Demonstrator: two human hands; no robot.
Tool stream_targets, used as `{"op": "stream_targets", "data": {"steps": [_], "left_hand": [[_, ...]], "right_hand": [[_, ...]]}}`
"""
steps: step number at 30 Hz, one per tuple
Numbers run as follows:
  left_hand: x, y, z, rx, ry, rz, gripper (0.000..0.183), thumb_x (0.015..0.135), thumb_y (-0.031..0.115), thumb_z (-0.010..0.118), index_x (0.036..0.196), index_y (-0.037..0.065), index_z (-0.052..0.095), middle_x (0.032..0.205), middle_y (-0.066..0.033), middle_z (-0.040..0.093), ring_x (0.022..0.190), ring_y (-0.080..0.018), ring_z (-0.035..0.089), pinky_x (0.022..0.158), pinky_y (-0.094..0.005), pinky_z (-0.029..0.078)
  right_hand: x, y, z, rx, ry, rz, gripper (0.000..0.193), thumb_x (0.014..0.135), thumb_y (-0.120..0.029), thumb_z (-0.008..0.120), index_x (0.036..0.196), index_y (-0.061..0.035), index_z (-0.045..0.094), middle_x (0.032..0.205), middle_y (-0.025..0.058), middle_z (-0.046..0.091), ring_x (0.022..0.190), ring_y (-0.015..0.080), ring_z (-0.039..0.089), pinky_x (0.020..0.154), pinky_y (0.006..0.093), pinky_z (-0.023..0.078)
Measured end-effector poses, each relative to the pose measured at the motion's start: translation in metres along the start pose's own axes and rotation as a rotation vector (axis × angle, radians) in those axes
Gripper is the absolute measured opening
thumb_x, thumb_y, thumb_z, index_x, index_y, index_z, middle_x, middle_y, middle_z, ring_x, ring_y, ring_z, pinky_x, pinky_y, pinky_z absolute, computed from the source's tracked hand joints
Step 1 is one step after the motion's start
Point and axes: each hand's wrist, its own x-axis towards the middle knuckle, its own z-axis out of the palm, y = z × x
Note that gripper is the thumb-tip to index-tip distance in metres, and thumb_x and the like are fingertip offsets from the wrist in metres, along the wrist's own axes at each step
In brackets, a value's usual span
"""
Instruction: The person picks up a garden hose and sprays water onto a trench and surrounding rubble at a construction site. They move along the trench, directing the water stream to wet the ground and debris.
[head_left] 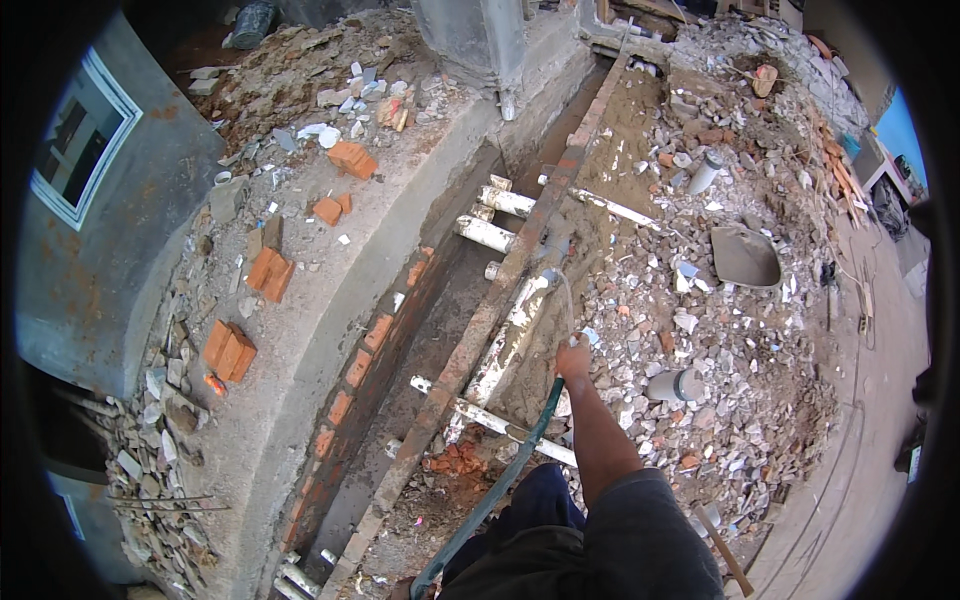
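My right hand (pixel 574 360) is closed round the end of a green hose (pixel 520 460), fingers and thumb gathered at its mouth. A thin stream of water (pixel 568 298) arcs out ahead of it, toward a dirty white pipe (pixel 512 335) lying along the trench. From my right hand the hose runs down past my legs to the lower edge. There, my left hand (pixel 402 589) shows only in part, against the hose and seemingly closed on it; most of its fingers are hidden.
A narrow brick wall (pixel 470 355) borders the trench (pixel 425 385), crossed by short white pipes (pixel 485 234). Orange bricks (pixel 230 352) lie on the left ledge. Rubble covers the right side, with a grey pan (pixel 745 257), upright pipe stubs (pixel 705 172) and a wooden handle (pixel 724 550).
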Motion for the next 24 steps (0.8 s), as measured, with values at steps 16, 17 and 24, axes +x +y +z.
{"op": "stream_targets", "data": {"steps": [16,17,24], "left_hand": [[0.034,0.007,0.013,0.539,-0.145,0.284,0.022,0.089,0.019,0.061,0.108,0.006,0.059,0.081,-0.018,0.063,0.07,-0.0322,0.062,0.06,-0.0405,0.048],[0.037,0.005,0.014,0.574,-0.159,0.256,0.023,0.089,0.019,0.061,0.108,0.006,0.059,0.081,-0.0179,0.063,0.069,-0.0322,0.062,0.06,-0.0404,0.048],[0.045,-0.01,0.02,0.433,-0.173,0.431,0.019,0.089,0.016,0.061,0.105,0.006,0.06,0.077,-0.0138,0.06,0.067,-0.0271,0.058,0.06,-0.0361,0.047]], "right_hand": [[0.05,-0.054,-0.066,0.045,-0.093,0.024,0.038,0.084,-0.017,0.058,0.115,0.0012,0.046,0.072,0.0219,0.061,0.048,0.0304,0.061,0.049,0.0395,0.051],[0.051,-0.054,-0.068,0.027,-0.082,-0.003,0.038,0.084,-0.017,0.058,0.114,0.0015,0.046,0.072,0.0218,0.061,0.049,0.0306,0.062,0.05,0.0396,0.051],[0.06,-0.053,-0.075,-0.106,-0.103,0.1,0.039,0.084,-0.02,0.06,0.115,0.0013,0.048,0.07,0.0201,0.062,0.05,0.0306,0.062,0.048,0.0387,0.051]]}}
